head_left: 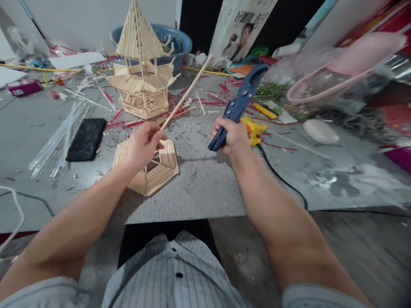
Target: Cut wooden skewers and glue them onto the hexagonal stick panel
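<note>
Left hand point(145, 143): thumb and fingers pinched on the lower end of a thin wooden stick point(189, 92), which slants up and away above the desk point(205, 188). The stick is probably light, stiff and easily snapped, best held near one end. Right hand point(231, 136): wrapped around the handles of a blue cutter point(239, 105), likely heavier and rigid, its head apart from the stick. Beneath the left hand, a many-sided stick panel point(165, 171); contact cannot be told. Beyond, a stick tower point(143, 83), presumably fragile.
</note>
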Motion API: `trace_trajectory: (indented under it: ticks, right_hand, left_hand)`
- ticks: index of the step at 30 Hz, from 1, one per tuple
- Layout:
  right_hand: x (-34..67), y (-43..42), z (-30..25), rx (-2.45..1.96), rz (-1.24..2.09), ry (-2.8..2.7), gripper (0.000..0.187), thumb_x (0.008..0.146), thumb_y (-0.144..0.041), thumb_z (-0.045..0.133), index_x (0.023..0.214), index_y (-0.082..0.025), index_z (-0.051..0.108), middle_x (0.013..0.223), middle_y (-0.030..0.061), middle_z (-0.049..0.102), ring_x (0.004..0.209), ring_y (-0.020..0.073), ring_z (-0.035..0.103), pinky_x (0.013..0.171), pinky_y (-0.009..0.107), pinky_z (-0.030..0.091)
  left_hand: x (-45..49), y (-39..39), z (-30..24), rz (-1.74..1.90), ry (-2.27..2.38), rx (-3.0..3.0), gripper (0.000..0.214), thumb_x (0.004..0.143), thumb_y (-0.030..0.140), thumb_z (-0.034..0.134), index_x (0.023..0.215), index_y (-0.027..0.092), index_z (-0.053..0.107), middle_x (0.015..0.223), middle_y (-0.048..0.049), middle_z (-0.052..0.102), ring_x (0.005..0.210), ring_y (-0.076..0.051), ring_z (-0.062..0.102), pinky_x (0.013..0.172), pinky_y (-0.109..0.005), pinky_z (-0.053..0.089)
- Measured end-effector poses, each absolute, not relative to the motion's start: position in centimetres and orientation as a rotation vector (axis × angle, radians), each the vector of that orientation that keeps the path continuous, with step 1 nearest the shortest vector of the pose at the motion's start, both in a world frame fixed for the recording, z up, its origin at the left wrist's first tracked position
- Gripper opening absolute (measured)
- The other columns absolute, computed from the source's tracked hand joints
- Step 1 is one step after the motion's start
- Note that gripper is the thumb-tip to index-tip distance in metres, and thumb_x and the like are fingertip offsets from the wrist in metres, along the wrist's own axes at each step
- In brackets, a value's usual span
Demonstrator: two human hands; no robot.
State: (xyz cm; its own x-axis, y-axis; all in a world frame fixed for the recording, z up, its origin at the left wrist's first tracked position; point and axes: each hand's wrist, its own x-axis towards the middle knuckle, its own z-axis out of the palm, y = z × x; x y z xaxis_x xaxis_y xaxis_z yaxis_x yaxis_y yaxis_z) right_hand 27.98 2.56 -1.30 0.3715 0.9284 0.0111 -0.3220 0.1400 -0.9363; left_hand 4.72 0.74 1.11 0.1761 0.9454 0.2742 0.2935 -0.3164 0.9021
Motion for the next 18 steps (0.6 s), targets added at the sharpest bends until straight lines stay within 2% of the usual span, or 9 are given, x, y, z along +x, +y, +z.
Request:
trace_trajectory:
  ticks: [3, 5, 11, 18]
  right_hand:
    - [27.4, 2.2, -1.2, -1.043, 1.147, -0.784, 0.018, 0.068, -0.027, 0.071, 0.070, -0.020, 0.054, 0.057, -0.0049, 0.057, 0.049, 0.0117, 0.059, 0.048, 0.026, 0.052]
    - [26.9, 1.9, -1.2, -1.029, 1.224, -0.796, 0.022, 0.071, -0.035, 0.072, 0.072, -0.020, 0.056, 0.059, -0.0038, 0.059, 0.051, 0.0120, 0.060, 0.050, 0.026, 0.053]
    - [26.7, 1.8, -0.7, -1.168, 1.170, -0.659, 0.036, 0.081, -0.048, 0.062, 0.061, -0.021, 0.048, 0.042, -0.0076, 0.046, 0.032, 0.0062, 0.042, 0.032, 0.019, 0.035]
    - [26.0, 1.0, 0.2, -1.210, 1.154, -0.740, 0.038, 0.081, -0.042, 0.061, 0.054, -0.020, 0.046, 0.039, -0.0062, 0.042, 0.030, 0.0063, 0.039, 0.030, 0.019, 0.032]
  left_hand:
    - [4.7, 0.6, 1.1, 1.143, 1.193, 1.795, 0.006, 0.086, 0.017, 0.053, 0.080, 0.017, 0.052, 0.073, -0.0013, 0.065, 0.054, -0.006, 0.062, 0.047, -0.016, 0.047]
    - [4.7, 0.6, 1.2, 1.148, 1.194, 1.816, 0.006, 0.086, 0.016, 0.053, 0.079, 0.017, 0.052, 0.072, -0.0013, 0.065, 0.053, -0.006, 0.061, 0.047, -0.015, 0.046]
    - [4.6, 0.8, 1.1, 1.140, 1.209, 1.884, 0.005, 0.085, 0.016, 0.053, 0.080, 0.016, 0.054, 0.072, -0.0016, 0.066, 0.054, -0.006, 0.059, 0.048, -0.016, 0.046]
    - [4.7, 0.7, 1.1, 1.146, 1.212, 1.890, 0.004, 0.084, 0.016, 0.054, 0.081, 0.015, 0.055, 0.070, -0.0019, 0.066, 0.054, -0.006, 0.057, 0.045, -0.016, 0.042]
